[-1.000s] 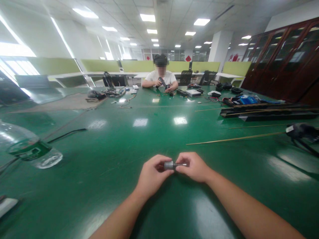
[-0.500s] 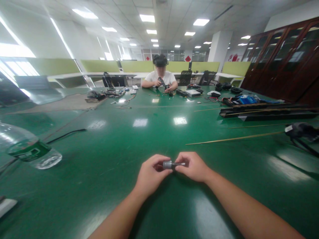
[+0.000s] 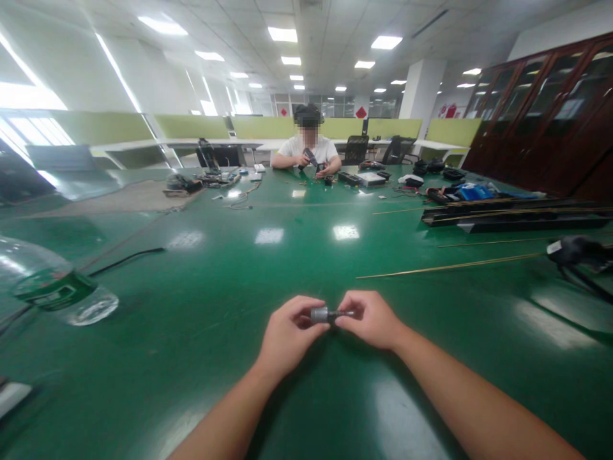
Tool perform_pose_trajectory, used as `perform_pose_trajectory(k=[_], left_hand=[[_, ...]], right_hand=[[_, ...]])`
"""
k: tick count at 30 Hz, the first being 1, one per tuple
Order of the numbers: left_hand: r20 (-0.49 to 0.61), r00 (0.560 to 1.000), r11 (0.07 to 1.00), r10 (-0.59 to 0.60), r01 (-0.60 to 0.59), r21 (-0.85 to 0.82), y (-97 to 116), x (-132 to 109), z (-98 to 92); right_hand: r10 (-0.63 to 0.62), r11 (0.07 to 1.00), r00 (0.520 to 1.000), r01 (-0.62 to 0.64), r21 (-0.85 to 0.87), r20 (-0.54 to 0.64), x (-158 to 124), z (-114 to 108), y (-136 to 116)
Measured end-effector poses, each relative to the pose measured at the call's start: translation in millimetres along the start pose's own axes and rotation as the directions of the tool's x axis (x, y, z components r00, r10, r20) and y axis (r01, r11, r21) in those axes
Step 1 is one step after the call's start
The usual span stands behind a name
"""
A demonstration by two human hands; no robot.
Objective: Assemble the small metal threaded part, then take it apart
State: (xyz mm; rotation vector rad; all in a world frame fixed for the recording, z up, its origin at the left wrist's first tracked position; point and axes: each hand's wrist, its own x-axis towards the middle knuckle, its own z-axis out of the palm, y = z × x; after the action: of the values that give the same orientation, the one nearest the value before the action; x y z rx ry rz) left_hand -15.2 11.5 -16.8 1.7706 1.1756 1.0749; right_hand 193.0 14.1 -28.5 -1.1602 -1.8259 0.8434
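Note:
Low in the centre of the view, my left hand (image 3: pixel 286 333) pinches a small grey metal cylinder with a thin shaft (image 3: pixel 319 315) between its thumb and fingers. The piece lies sideways, its wide cylinder end to the left and a darker, narrower part to the right. My right hand (image 3: pixel 373 320) closes its thumb and fingers on the thin shaft end. The fingertips of the two hands are a short way apart, and both hands are just above the green tabletop (image 3: pixel 201 370). My right fingers partly hide the shaft.
A clear plastic bottle (image 3: pixel 60 291) lies tilted at the left. Thin brass-coloured rods (image 3: pixel 445 266) and black channels (image 3: pixel 522 219) stretch across the right side. A co-worker (image 3: pixel 306 152) sits opposite, holding a dark tool. Parts and cables (image 3: pixel 220 180) lie along the far side.
The grey cylinder and my fingertips have shifted very slightly to the left. The grip of both hands looks the same.

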Motion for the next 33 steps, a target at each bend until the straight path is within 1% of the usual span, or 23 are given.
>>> perform_pose_trajectory(k=[7, 13, 23, 25, 27, 30, 33], left_hand=[[-0.027, 1.000, 0.999, -0.014, 0.013, -0.030, 2.3, 1.7, 0.1], [-0.039, 0.998, 0.996, -0.039, 0.036, -0.082, 3.4, 2.4, -1.6], [-0.045, 0.991, 0.970, -0.124, 0.111, -0.216, 0.4, 2.7, -3.2], [-0.041, 0.989, 0.959, -0.143, 0.128, -0.252, -0.4, 3.0, -3.3], [-0.052, 0.982, 0.939, -0.181, 0.157, -0.307, -2.4, 3.8, -3.6], [-0.123, 0.957, 0.890, -0.261, 0.190, -0.415, -6.5, 6.1, -5.2], [-0.160, 0.936, 0.798, -0.313, 0.168, -0.579, -7.9, 9.1, -7.2]], right_hand=[[-0.004, 1.000, 1.000, 0.004, -0.004, -0.022, 0.4, -3.6, 1.2], [0.050, 0.991, 0.999, -0.047, 0.123, -0.019, 1.3, -1.6, 2.8], [0.070, 0.980, 0.997, -0.062, 0.189, -0.033, 1.8, -2.6, 4.2], [0.085, 0.966, 0.996, -0.074, 0.247, -0.035, 2.5, -3.3, 4.9], [0.119, 0.919, 0.992, -0.096, 0.383, -0.038, 4.2, -4.7, 6.3], [0.176, 0.781, 0.982, -0.101, 0.616, -0.062, 7.6, -6.8, 9.5], [0.228, 0.665, 0.971, -0.099, 0.740, -0.076, 10.2, -6.2, 12.5]])
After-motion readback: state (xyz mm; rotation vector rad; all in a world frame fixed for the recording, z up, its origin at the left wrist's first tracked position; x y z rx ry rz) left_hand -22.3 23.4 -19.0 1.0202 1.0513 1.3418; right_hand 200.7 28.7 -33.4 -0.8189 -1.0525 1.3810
